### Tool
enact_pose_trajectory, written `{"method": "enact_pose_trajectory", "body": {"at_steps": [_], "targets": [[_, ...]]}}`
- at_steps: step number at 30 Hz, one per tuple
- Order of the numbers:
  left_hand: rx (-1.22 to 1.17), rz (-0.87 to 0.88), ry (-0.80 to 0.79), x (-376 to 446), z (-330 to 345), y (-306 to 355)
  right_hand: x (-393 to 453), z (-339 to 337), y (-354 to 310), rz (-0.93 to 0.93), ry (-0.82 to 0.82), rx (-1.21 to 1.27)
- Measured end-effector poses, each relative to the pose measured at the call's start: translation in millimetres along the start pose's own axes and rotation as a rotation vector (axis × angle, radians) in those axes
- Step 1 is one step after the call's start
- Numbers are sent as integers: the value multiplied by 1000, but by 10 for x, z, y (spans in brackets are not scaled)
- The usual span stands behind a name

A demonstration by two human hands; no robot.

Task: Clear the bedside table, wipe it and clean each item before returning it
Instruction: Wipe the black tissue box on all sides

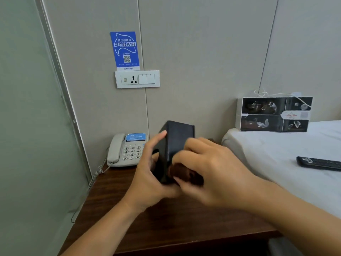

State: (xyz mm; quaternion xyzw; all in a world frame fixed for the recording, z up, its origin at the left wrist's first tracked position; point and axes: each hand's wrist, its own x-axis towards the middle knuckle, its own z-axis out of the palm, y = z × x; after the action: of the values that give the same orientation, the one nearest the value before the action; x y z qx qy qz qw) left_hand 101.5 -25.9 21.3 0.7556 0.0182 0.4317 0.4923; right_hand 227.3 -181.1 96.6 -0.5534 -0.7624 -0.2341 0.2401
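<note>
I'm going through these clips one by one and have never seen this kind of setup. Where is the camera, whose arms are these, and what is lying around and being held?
There is no machine here. A person wears one wide-angle camera on the head, looking forward and down, so the two bare arms are the wearer's own.

The left hand grips a black box, lifted and tilted above the dark wooden bedside table. The right hand presses a dark brown cloth against the box, apparently wiping it.

On the table at the back stands a grey telephone with its coiled cord hanging off the left edge. On the bed to the right lie a black remote control and a printed white box against the wall. Above are a wall socket panel and a blue WiFi sign.
</note>
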Motion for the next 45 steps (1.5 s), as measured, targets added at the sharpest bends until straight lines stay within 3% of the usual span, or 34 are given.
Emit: {"method": "enact_pose_trajectory", "body": {"at_steps": [3, 8, 12, 16, 19, 25, 29, 34, 40, 45], "targets": [[2, -18, -31, -18, 25, 7, 31, -48, 95, 12, 19, -24], [9, -40, -9, -19, 31, 55, 556, -97, 483, 171, 213, -56], [-61, -56, 9, 40, -66, 33, 443, -1, 350, 131, 176, -32], [-43, -52, -71, 19, -86, -4, -79, 16, 125, -4, 52, 22], [-23, -33, -97, 2, -17, -11, -202, -19, 179, -6, 17, 30], [-37, -25, -32, 17, -30, -11, 408, -68, 512, 169, 194, 41], [-89, -35, 20, 87, -110, 4, 523, -61, 453, 145, 131, 44], [-90, -61, 60, 167, -203, 5, 150, -81, 133, 30, -66, 120], [-89, -98, -10, 156, -197, 114, 253, -4, 354, 221, 186, 199], [-51, -102, -6, 119, -239, 151, 337, 21, 419, 238, 277, 304]]}}
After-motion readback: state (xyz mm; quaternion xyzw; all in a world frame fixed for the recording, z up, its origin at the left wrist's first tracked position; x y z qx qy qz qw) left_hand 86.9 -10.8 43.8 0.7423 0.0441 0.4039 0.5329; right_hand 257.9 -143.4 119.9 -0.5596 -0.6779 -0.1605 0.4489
